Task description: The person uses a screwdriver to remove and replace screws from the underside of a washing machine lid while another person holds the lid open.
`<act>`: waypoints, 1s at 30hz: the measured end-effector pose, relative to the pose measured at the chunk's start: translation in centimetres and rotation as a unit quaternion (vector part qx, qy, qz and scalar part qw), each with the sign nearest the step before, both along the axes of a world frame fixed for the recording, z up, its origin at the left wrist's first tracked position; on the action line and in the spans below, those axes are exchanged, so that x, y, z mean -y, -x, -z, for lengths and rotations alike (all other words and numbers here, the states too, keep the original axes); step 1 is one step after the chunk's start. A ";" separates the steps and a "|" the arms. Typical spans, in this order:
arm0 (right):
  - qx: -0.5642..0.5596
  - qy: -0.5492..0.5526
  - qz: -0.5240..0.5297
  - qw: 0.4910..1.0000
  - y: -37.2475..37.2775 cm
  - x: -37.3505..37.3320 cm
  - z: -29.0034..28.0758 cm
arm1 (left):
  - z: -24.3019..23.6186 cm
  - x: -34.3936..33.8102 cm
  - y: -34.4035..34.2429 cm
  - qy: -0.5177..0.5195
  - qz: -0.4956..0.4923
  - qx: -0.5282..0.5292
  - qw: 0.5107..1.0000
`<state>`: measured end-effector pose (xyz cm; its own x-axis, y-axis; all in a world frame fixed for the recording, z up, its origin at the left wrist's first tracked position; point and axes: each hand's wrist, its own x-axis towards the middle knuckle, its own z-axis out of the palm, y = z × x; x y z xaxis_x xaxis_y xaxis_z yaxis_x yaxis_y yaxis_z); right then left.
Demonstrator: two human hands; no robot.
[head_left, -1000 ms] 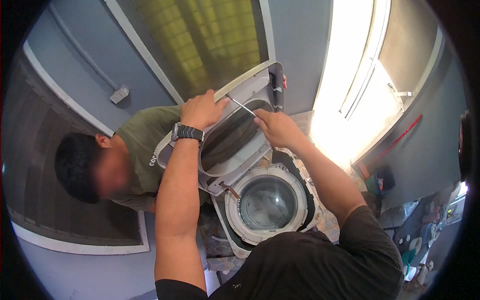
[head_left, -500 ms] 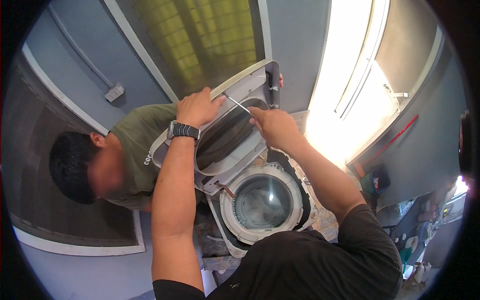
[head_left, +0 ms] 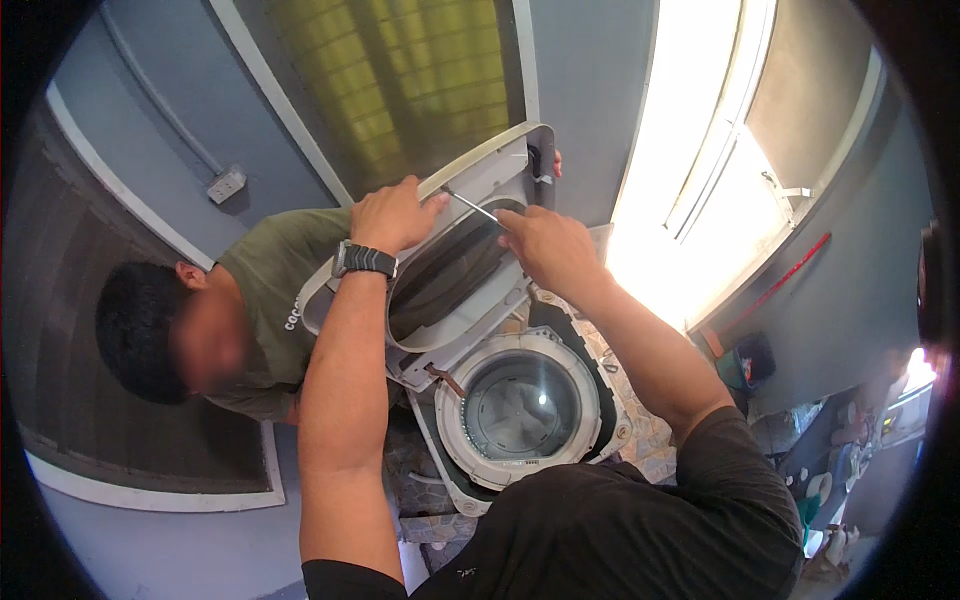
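Observation:
A top-loading washing machine stands below me with its drum (head_left: pixel 520 405) exposed. Its top cover (head_left: pixel 420 340) is lifted off the body and tilted up, underside toward me. My left hand (head_left: pixel 393 215), with a watch on the wrist, is closed over the cover's upper rim. In my right hand (head_left: pixel 548 245) is a screwdriver (head_left: pixel 470 204); its handle is hidden in my fist. The metal shaft slants up to the left, its tip at the cover's underside near my left thumb. A brown strap-like piece (head_left: pixel 446 381) hangs from the cover's lower corner over the drum's edge.
A co-worker in a green shirt (head_left: pixel 265 265) leans in at the left, behind the cover; fingers (head_left: pixel 557 163) show at its far right edge. A wall socket (head_left: pixel 227 185) is on the grey wall. Bright doorway light enters at right, near a dark bin (head_left: pixel 752 362).
The whole view has shifted slightly. Both my hands and the screwdriver keep nearly the same place against the cover.

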<state>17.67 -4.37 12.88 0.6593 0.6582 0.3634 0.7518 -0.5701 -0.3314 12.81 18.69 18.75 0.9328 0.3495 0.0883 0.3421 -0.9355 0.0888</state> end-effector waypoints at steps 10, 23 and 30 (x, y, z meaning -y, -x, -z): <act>-0.616 -0.141 -0.153 0.760 -3.2 0.4 -2.5 | 0.6 0.0 0.2 -0.042 0.059 0.077 0.994; -0.747 -0.281 -0.187 0.572 -1.3 -0.9 0.4 | 2.3 0.2 0.2 -0.183 0.201 0.130 0.953; -0.482 -0.244 -0.163 0.826 6.0 7.0 -0.3 | 2.4 0.1 -0.3 -0.163 0.196 0.165 0.953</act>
